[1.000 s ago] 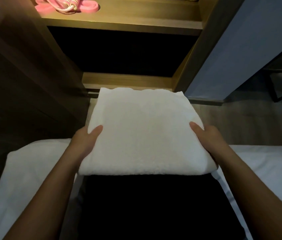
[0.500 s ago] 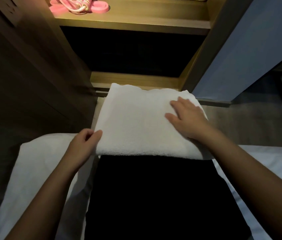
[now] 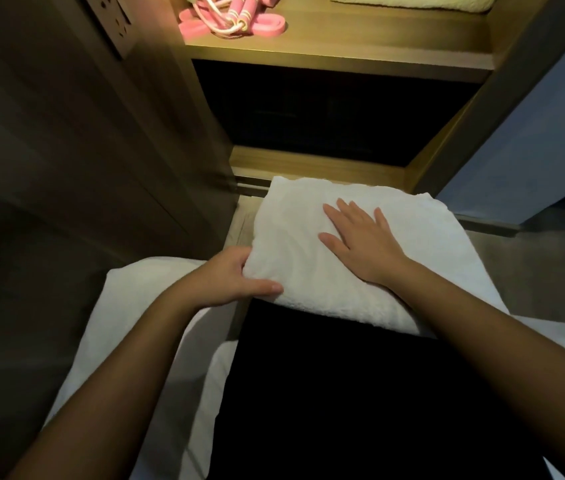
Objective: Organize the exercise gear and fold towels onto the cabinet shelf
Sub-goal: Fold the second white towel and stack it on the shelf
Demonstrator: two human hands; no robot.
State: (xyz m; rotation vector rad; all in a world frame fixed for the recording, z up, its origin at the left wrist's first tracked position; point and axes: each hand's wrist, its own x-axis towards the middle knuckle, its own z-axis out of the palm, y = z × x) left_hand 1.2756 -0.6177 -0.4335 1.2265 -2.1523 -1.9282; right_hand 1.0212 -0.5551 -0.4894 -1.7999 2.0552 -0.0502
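Moved since a second ago: right hand, from the towel's right edge onto its top, now flat, fingers straight and spread, pressing down and gripping nothing; left hand, now at the near-left corner, thumb along the fold, pinching it

Folded white towel: lies on a dark surface, far edge just short of the cabinet's lower ledge, below the lit shelf

Handling, judged: light, soft, limp, not fragile; layers likely to slide and sag if lifted by one corner; best taken under both short sides

On shelf: pink skipping rope at left; pale towel at right, cut off by the frame top

Hard to make out: compartment under the shelf, black throughout; nature of the dark surface; left fingers, hidden beneath the towel
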